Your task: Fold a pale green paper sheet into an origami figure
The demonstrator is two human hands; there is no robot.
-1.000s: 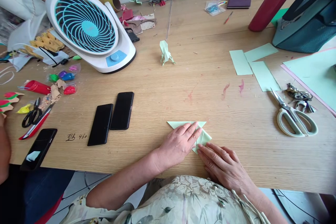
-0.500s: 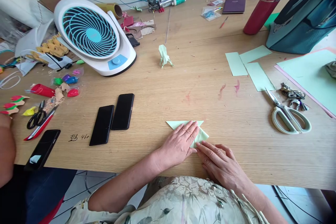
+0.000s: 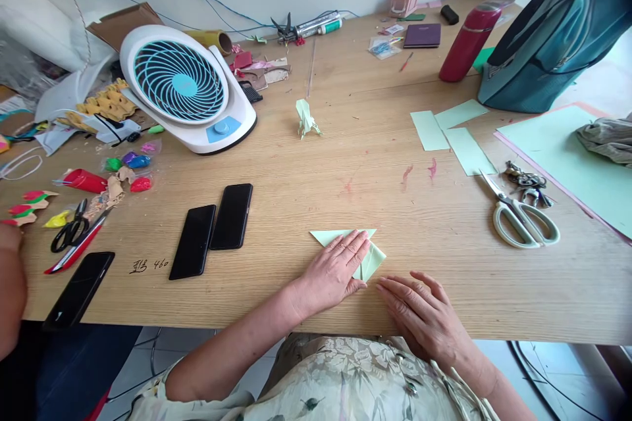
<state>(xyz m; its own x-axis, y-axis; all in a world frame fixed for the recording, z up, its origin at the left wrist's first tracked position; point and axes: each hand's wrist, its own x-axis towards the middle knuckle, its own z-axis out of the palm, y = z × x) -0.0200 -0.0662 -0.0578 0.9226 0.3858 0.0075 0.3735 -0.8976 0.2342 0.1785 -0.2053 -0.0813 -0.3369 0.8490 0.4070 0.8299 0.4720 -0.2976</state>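
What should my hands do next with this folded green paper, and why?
Probably bring the right hand back onto the paper and run a finger along the fold to sharpen it. The left hand lies flat on the paper and pins it to the table, while the right hand rests on bare wood just beside it, off the paper, and the free flap looks a little raised.

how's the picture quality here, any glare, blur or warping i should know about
Head view: soft, even daylight with only faint shadows under the left hand and right hand; no strong glare on the table, though the phones show a dull sheen. The wide lens bows the table's edges and stretches the bag at the corner. The folded paper is sharp, with no motion blur.
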